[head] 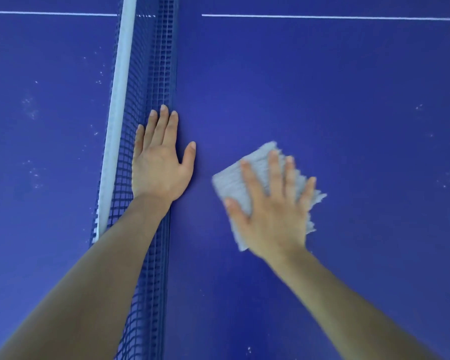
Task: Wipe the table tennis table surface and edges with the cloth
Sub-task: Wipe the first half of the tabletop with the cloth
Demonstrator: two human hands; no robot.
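Pressing a folded pale grey cloth (231, 185) flat against the blue table tennis table surface (322, 87) with the right hand (273, 203): fingers (274, 167) straight and spread on top of the fabric, none curled round it, frayed edge poking out past the little finger. Slightly blurred, so probably mid-stroke.

Bracing with the left hand (159, 162), likewise released, palm down, fingers together and laid along the foot of the net (146, 74), thumb splayed toward the cloth, gripping nothing. Just beyond the left little finger, across the mesh, the white net tape (120, 87). Well ahead of both sets of fingertips, a white line (322, 17).

Judged as partway through. Between the left thumb and the right fingertips, and ahead of them, looks clean. Further out past the right little finger, a few white specks (446, 178) left to catch. On the far side of the net from the left fingers, scattered clusters of white dust (30, 107), so apparently not yet wiped there. No table edge in view, so impossible to tell whether done; best counted as left to do.
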